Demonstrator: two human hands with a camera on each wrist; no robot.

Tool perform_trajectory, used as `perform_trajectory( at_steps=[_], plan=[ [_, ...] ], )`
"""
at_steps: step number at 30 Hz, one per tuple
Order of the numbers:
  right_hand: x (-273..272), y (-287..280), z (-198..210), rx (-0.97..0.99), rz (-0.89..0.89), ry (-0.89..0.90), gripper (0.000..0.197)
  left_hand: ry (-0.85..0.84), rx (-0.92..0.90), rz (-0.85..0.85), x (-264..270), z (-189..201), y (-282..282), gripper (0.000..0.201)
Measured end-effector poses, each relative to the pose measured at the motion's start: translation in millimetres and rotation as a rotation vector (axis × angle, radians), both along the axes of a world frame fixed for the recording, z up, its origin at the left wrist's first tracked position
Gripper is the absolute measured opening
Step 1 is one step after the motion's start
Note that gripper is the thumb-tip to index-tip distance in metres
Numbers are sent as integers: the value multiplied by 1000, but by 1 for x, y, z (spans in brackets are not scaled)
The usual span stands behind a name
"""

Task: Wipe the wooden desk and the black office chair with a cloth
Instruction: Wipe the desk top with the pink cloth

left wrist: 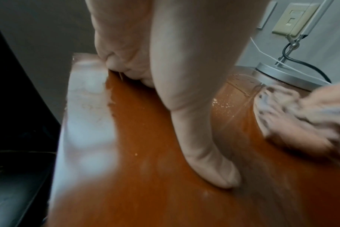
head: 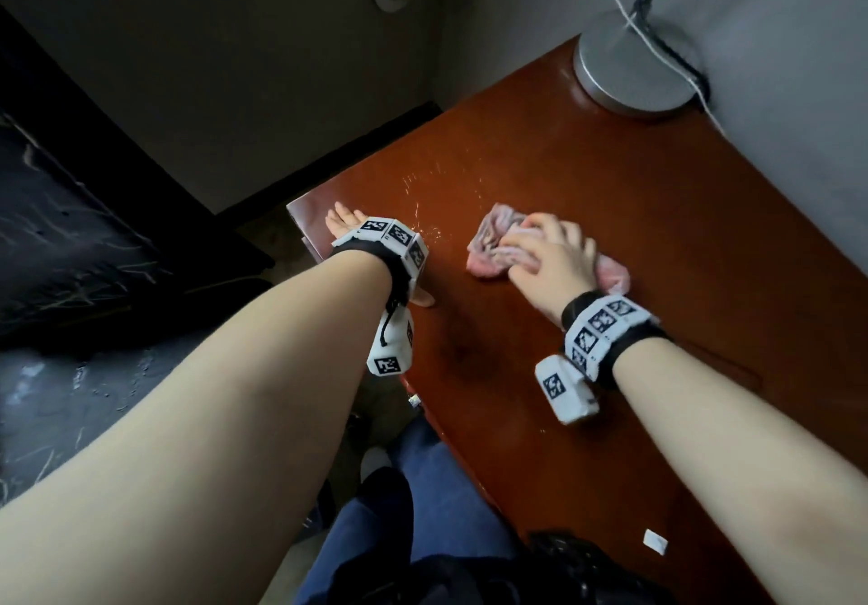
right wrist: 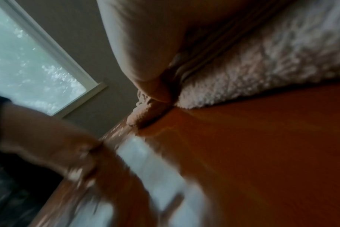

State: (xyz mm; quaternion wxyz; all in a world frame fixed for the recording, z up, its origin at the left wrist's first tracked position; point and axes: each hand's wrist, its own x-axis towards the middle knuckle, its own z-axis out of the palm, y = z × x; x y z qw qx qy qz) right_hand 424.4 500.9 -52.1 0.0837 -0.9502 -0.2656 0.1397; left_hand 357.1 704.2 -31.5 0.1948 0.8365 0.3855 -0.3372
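Head view: R hand (head: 554, 252) w/ cloth (head: 493, 243) on desk (head: 657, 252).

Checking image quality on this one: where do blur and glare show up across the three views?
Head view: mostly sharp, dim at the left, only a mild sheen on the desk. Left wrist view: broad white glare along the desk's left edge, and the cloth under the right hand is motion-smeared. Right wrist view: blurred throughout, the left hand smeared, pale window reflection on the wood.
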Motion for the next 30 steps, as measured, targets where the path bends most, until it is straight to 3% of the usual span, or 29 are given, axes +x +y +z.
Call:
perform_trajectory(
  at_steps=[2, 5, 8, 10, 12, 16, 22, 26, 30],
  plan=[
    [-17, -18, -1, -40, 91, -38, 44, -91, 34, 43, -3, -4, 1, 74],
    [-26, -47, 0, -130, 99, -122, 46, -155, 18, 28, -5, -4, 11, 85],
    [-21, -71, 2, -220, -136, -169, 45, -9, 95, -153, -8, -19, 7, 117],
    [-19, -81, 3, -254, -312, -150, 46, -15, 153, -220, -16, -28, 5, 143],
    [-24, -86, 3, -289, -401, -135, 49, -87, 132, -170, -19, -29, 8, 145],
    [-52, -96, 6, -363, -458, -76, 53, -67, 143, -222, -28, -25, 10, 162],
    [-120, -119, 8, -406, -529, -33, 54, -196, 199, -226, -59, -22, -7, 137],
    [-153, -149, 12, -421, -617, 1, 53, -210, 218, -211, -76, -23, -28, 116],
    [-182, -177, 13, -494, -734, 51, 57, -189, 236, -237, -86, -24, -33, 108]
  ],
)
